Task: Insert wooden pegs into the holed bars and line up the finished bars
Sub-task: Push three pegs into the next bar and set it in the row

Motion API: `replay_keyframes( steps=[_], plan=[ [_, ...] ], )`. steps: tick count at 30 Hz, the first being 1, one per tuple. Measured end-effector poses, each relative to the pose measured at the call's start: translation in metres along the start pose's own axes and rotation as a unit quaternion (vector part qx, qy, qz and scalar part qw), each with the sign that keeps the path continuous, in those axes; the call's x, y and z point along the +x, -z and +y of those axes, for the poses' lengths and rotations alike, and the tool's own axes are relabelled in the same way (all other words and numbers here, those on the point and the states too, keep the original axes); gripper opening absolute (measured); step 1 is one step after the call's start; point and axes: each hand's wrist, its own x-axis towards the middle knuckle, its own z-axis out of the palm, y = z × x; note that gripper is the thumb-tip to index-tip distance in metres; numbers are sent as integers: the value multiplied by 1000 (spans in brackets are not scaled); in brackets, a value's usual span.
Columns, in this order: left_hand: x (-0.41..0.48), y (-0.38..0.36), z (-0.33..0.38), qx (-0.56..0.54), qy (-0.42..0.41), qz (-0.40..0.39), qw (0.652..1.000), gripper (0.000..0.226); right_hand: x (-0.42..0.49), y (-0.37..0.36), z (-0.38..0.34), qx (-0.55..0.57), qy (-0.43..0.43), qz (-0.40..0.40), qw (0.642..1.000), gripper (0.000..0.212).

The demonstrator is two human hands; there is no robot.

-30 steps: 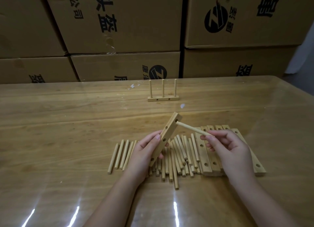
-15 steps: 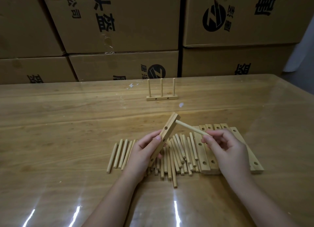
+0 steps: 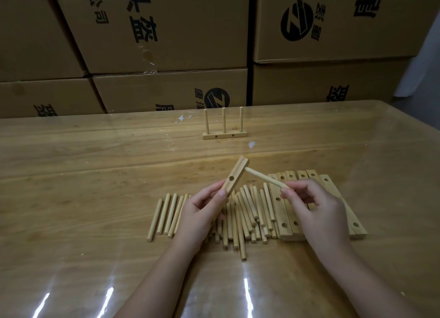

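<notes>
Pinching a single peg (image 3: pixel 264 179) between thumb and fingertips, my right hand (image 3: pixel 312 205) has it angled up and to the left, and the peg's far tip meets the upper end of the holed bar (image 3: pixel 234 178); I cannot tell how deep it sits in the hole there. My left hand (image 3: pixel 202 210) is closed on that bar's lower part, thumb across the near face and fingers wrapped behind, so the bar stands tilted, its top leaning to the right above the table. One open hole shows on the bar's face just above my thumb. Beneath both hands lies a loose heap of pegs (image 3: pixel 247 213), most running roughly front to back, some crossing each other. A few more pegs (image 3: pixel 166 214) lie side by side just left of my left wrist. Under my right hand and extending to its right is a row of unfilled bars (image 3: pixel 340 205) lying flat, edge to edge, their holes facing up. Farther back, well apart from this cluster, one finished bar (image 3: pixel 225 135) rests flat on the wooden table (image 3: pixel 71 198) with three pegs standing upright in it and two small holes showing on its front side. Behind the table's far edge rise stacked cardboard boxes (image 3: pixel 166 32) printed with black characters and a round logo.
</notes>
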Motion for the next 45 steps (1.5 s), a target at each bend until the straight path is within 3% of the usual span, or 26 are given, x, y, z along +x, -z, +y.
replay_keyframes(
  steps=[16, 27, 35, 45],
  plan=[
    [-2, -3, 5, 19, 11, 9, 1000, 24, -2, -1, 3, 30, -18, -5, 999, 12],
    [-3, -3, 3, 18, 8, 7, 1000, 29, -2, -3, 2, 84, -84, -25, 993, 12],
    [-2, -4, 3, 12, 8, 3, 1000, 31, 3, 1, 1, -131, 17, -63, 989, 15],
    [1, -4, 0, 27, -9, -3, 1000, 31, 3, 0, 2, -141, 12, -82, 987, 14]
  ],
)
